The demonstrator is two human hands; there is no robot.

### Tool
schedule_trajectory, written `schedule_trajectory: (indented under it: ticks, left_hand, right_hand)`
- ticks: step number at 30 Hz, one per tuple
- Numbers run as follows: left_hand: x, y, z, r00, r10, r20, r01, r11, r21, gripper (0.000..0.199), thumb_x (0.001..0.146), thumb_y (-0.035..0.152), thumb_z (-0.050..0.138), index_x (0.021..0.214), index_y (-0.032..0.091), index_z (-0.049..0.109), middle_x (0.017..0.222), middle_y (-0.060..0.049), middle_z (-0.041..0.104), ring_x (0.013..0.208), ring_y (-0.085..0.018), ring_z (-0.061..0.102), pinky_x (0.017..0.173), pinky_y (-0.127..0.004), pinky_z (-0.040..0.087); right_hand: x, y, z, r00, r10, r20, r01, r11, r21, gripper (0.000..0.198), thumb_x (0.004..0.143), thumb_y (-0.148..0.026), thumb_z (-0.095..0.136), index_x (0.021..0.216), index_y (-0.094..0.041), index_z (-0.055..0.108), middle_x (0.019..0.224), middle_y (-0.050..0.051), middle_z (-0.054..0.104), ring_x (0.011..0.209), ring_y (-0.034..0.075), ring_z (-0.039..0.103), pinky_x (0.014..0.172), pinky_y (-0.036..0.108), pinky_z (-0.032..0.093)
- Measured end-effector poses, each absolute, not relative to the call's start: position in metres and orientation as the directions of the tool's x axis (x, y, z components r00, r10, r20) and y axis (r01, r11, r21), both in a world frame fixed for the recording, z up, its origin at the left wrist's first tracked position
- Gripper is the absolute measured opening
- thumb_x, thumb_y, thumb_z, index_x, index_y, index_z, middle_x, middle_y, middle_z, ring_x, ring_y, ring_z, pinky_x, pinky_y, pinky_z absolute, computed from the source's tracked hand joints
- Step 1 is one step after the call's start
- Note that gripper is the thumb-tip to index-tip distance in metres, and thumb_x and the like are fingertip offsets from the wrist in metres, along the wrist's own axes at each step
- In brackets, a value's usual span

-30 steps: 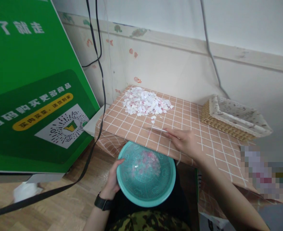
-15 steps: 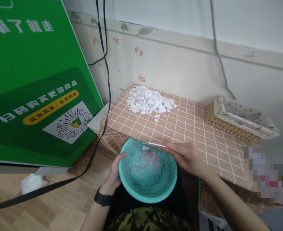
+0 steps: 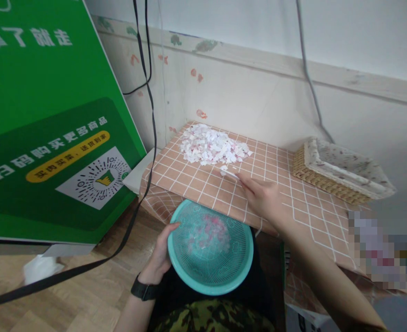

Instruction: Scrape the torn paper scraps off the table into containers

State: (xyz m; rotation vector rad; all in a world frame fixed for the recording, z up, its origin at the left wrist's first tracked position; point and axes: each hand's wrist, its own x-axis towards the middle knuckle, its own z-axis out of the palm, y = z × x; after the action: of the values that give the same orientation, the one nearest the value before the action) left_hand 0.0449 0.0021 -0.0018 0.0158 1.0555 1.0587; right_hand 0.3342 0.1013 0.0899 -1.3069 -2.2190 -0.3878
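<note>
A teal plastic colander (image 3: 238, 281) rests over my lap, tilted a little, its rim gripped at the left by my left hand (image 3: 162, 249). Through its mesh show white and pink paper scraps (image 3: 208, 230) in a loose heap. My right hand (image 3: 264, 196) is closed on a thin white flat piece (image 3: 230, 174), held low over the table; whether it is card or plastic I cannot tell. Just beyond its tip spreads a pile of torn white paper scraps (image 3: 210, 144), some tinged pink.
A brown checked tablecloth (image 3: 269, 166) covers the table against the wall. At its right end sits a wicker basket (image 3: 328, 182) with a cloth lining. To the left stands a green sign panel (image 3: 51, 101), with a black strap (image 3: 134, 221) hanging in front.
My right hand has moved away from above the colander's far rim, forward over the table to the near edge of the scrap pile. My left hand still holds the colander.
</note>
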Motion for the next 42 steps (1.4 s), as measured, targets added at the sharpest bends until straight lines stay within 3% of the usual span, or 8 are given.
schedule_trajectory:
  ticks: [6,10,15,20,24,29,35,42]
  left_hand:
    - [0.045,0.003,-0.004,0.107,0.702,-0.704,-0.701,0.555,0.447,0.014,0.078,0.023,0.070,0.076,0.009,0.073,0.069,-0.009,0.074,0.056,-0.020,0.067,0.062,-0.031,0.056]
    - [0.045,0.003,-0.006,0.092,0.716,-0.691,-0.701,0.540,0.466,0.014,0.077,0.023,0.072,0.076,0.009,0.073,0.068,-0.009,0.074,0.056,-0.020,0.066,0.060,-0.031,0.056]
    - [0.045,0.002,-0.006,0.082,0.712,-0.697,-0.713,0.531,0.458,0.012,0.076,0.022,0.072,0.074,0.010,0.072,0.067,-0.008,0.074,0.055,-0.019,0.066,0.059,-0.030,0.055]
    - [0.045,0.003,-0.006,0.077,0.713,-0.697,-0.706,0.533,0.467,0.011,0.076,0.022,0.072,0.075,0.010,0.073,0.066,-0.008,0.073,0.055,-0.019,0.065,0.060,-0.031,0.055]
    - [0.045,0.003,-0.007,0.086,0.713,-0.695,-0.706,0.536,0.462,0.011,0.077,0.021,0.072,0.075,0.011,0.073,0.066,-0.007,0.073,0.054,-0.019,0.065,0.059,-0.031,0.055]
    - [0.046,0.003,-0.008,0.086,0.717,-0.692,-0.705,0.534,0.466,0.010,0.078,0.021,0.071,0.076,0.011,0.073,0.066,-0.006,0.073,0.055,-0.018,0.065,0.060,-0.030,0.055]
    - [0.047,0.002,-0.008,0.074,0.713,-0.697,-0.693,0.540,0.478,0.011,0.076,0.022,0.074,0.076,0.012,0.072,0.069,-0.007,0.074,0.057,-0.019,0.066,0.061,-0.031,0.056]
    - [0.048,0.002,-0.012,0.061,0.732,-0.678,-0.699,0.516,0.495,0.013,0.072,0.023,0.077,0.076,0.013,0.071,0.069,-0.005,0.074,0.058,-0.019,0.067,0.062,-0.031,0.056]
  right_hand:
    - [0.344,0.097,0.114,-0.529,0.736,0.423,0.837,0.535,0.115,0.035,0.096,-0.020,0.051,0.128,-0.025,0.065,0.087,0.000,0.077,0.064,0.012,0.067,0.054,0.025,0.040]
    - [0.351,0.083,0.122,-0.564,0.718,0.408,0.824,0.525,0.215,0.040,0.092,-0.013,0.052,0.130,-0.023,0.062,0.097,0.002,0.077,0.069,0.014,0.069,0.054,0.026,0.042]
    - [0.344,0.064,0.105,-0.590,0.694,0.413,0.788,0.606,0.108,0.046,0.093,-0.012,0.051,0.138,-0.019,0.053,0.121,0.007,0.071,0.096,0.018,0.071,0.075,0.029,0.055]
    - [0.350,0.061,0.072,-0.576,0.697,0.427,0.798,0.594,0.107,0.049,0.092,-0.013,0.053,0.141,-0.021,0.051,0.128,0.010,0.067,0.111,0.023,0.067,0.090,0.036,0.055]
    - [0.364,0.066,0.064,-0.484,0.743,0.462,0.867,0.477,0.143,0.049,0.091,-0.009,0.053,0.138,-0.021,0.055,0.125,0.010,0.069,0.103,0.022,0.070,0.082,0.031,0.055]
    - [0.364,0.080,0.076,-0.281,0.764,0.581,0.954,0.290,0.081,0.038,0.094,-0.018,0.054,0.130,-0.023,0.063,0.101,0.005,0.077,0.067,0.015,0.070,0.058,0.025,0.046]
    - [0.348,0.117,0.094,-0.332,0.743,0.581,0.887,0.455,-0.075,0.031,0.098,-0.029,0.051,0.125,-0.028,0.067,0.097,0.002,0.078,0.069,0.013,0.070,0.060,0.024,0.047]
    - [0.340,0.133,0.105,-0.505,0.730,0.461,0.842,0.533,0.080,0.036,0.097,-0.027,0.052,0.131,-0.029,0.064,0.086,-0.001,0.077,0.059,0.012,0.064,0.052,0.026,0.040]
